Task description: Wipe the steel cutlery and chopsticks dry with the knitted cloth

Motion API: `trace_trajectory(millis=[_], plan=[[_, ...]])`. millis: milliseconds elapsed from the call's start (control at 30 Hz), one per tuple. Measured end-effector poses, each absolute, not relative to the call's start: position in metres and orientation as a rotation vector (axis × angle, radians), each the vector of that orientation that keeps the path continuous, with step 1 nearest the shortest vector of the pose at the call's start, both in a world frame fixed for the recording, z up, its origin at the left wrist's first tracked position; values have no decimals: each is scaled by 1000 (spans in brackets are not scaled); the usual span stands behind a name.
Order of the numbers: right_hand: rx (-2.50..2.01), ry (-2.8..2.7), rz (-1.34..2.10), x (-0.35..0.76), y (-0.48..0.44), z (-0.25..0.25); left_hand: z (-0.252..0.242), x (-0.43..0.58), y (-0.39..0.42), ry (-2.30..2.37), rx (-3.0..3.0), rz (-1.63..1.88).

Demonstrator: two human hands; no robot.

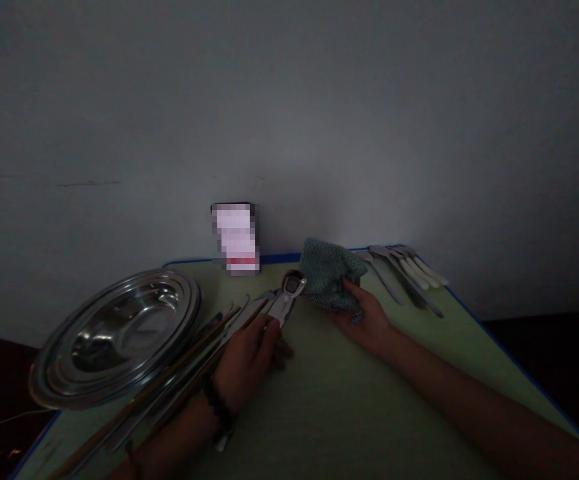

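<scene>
My right hand (364, 320) is closed around a bunched grey-green cloth (329, 273), held above the table. To its left, my left hand (257, 353) has its fingers curled over the handle of a shiny metal spoon (293, 283). The spoon's bowl points away from me, close beside the cloth. Under and beside my left hand lies a pile of long utensils, among them wooden chopsticks (189, 357) and metal pieces. Dim light and my hand hide part of that pile.
Stacked shiny steel basins (129, 333) stand on the left of the green table (359, 413). At the right edge lies a row of cutlery, including white-handled pieces (422, 272) and metal ones (389, 280). A phone (237, 233) leans against the grey wall (369, 133) behind.
</scene>
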State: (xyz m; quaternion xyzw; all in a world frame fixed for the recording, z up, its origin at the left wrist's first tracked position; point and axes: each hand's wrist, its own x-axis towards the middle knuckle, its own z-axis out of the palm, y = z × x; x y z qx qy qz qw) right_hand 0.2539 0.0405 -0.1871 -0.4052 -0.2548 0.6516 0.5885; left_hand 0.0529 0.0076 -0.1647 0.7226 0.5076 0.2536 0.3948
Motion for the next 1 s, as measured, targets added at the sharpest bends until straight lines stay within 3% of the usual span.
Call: trace_trajectory(millis=[267,500,833,1000], plan=[[-816,-213,1654,252,35,-173,-162,47,10,1418,2017,699],[-803,-355,1468,251,37,-181,-167,49,8,1356,2014,627],[-661,-616,1695,259,32,-182,-168,48,7,1340,2198,579],[-796,-824,1668,262,34,-186,-171,48,6,1343,2302,427]])
